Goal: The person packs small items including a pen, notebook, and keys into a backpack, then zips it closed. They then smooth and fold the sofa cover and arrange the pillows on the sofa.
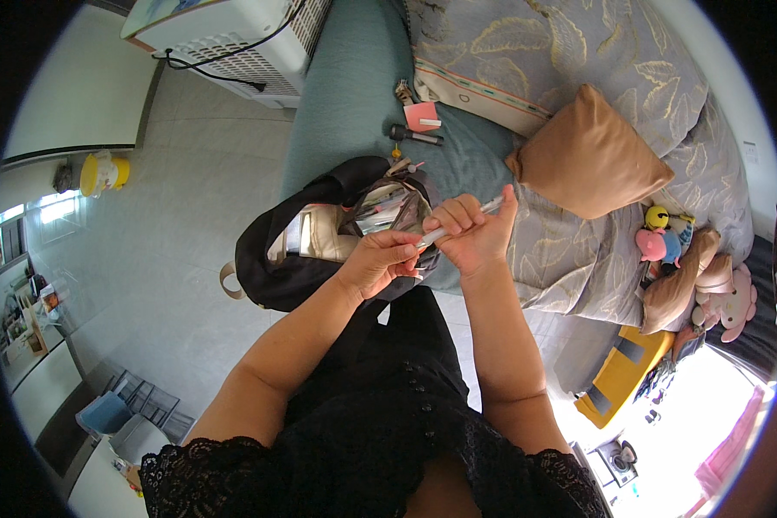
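Both of my hands hold a slim white pen-shaped thing (432, 236), slanting up to the right above the bag. My left hand (377, 264) pinches its lower left end between thumb and fingers. My right hand (472, 231) has its fingers curled round the upper part, with the thumb stretched up beside the far end. Below them a black bag (252, 235) lies open at the bed's edge. Its pale, shiny lining shows, and several small items are in it. Part of the bag is hidden behind my left hand.
Beyond the bag, a black flashlight (416, 135) and a pink card (421, 116) lie on the teal sheet (345, 104). A brown cushion (591, 160) rests on the patterned grey quilt (570, 43). Plush toys (662, 233) are at right, a white slatted appliance (246, 52) at back left.
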A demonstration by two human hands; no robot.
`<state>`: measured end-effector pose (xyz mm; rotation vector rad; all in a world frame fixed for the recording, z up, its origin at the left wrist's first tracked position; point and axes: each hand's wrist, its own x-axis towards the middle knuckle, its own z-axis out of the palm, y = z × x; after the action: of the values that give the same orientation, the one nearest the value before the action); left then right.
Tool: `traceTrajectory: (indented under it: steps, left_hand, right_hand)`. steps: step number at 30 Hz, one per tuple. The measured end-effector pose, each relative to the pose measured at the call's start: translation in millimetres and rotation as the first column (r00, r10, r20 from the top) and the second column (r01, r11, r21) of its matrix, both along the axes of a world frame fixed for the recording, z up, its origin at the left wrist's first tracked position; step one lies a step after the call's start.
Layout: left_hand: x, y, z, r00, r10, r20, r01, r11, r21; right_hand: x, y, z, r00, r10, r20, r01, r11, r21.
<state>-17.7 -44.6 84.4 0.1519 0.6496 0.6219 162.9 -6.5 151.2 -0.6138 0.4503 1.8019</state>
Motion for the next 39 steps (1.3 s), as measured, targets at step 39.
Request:
traceTrajectory:
  steps: [39]
  left_hand:
    - [-40, -29, -62, 0.06, 0.507, -0.86, 0.893, 0.357, 0.273]
  right_hand:
    - [-72, 18, -128, -0.728, -0.354, 0.587, -0.632, 0.015, -0.775]
